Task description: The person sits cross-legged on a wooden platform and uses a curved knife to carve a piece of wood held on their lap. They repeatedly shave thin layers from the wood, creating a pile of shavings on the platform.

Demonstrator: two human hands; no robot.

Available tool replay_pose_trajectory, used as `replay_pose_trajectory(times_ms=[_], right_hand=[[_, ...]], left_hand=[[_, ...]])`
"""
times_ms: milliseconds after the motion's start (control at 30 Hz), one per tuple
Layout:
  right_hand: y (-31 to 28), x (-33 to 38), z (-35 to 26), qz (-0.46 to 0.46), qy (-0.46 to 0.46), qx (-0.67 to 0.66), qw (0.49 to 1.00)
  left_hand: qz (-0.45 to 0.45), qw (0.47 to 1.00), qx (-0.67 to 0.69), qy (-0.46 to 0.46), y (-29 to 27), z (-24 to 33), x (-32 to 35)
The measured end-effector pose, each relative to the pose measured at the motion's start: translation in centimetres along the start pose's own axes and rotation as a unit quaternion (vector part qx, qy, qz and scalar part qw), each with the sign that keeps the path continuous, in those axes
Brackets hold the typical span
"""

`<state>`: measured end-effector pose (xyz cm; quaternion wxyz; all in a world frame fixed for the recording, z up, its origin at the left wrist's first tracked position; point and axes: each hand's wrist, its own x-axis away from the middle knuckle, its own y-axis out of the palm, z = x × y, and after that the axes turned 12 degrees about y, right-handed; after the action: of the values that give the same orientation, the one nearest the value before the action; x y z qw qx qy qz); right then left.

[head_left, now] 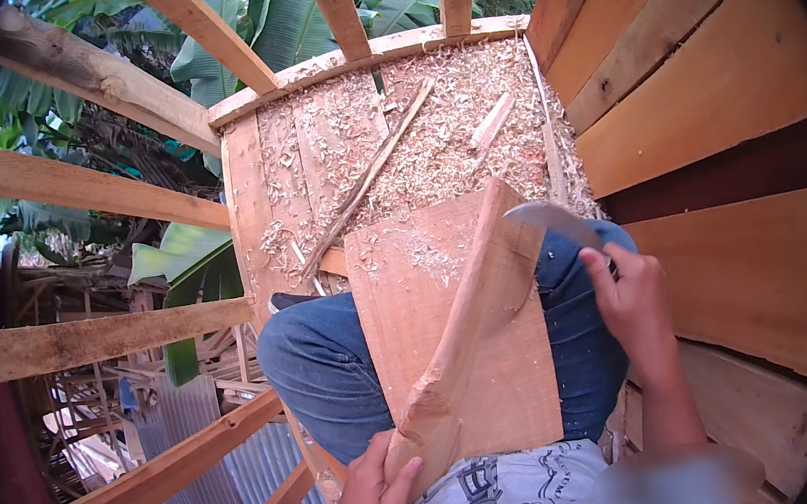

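A long carved piece of wood (456, 331) slants over my lap, its narrow end pointing away from me. Around its near end my left hand (380, 484) is closed, thumb on top. My right hand (631, 300) grips a knife by its handle, over my right knee. The curved knife blade (552, 218) points left toward the far end of the carved wood; whether it touches the wood I cannot tell. Beneath the carved piece, a flat wooden board (399, 293) lies across my thighs, with a few shavings on it.
Wood shavings (450, 135) cover much of the plank floor ahead. A long thin stick (372, 177) and a short wood offcut (492, 122) lie among them. Open wooden rails (101, 335) run along the left, and a plank wall (708, 104) stands close on the right.
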<state>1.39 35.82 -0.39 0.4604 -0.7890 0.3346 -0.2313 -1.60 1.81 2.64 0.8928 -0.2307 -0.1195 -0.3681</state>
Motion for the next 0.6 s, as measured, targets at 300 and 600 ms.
replay_pose_trajectory(times_ms=[300,600], right_hand=[[3.6,4.6,-2.8,-0.100,-0.190,-0.032,0.976],[0.6,-0.7,-0.9,-0.025,0.013,-0.063,0.998]], left_hand=[[0.010,1.000,0.000,-0.014,0.1,0.6,-0.5],[-0.009,1.000,0.010,-0.026,-0.1,0.6,-0.1]])
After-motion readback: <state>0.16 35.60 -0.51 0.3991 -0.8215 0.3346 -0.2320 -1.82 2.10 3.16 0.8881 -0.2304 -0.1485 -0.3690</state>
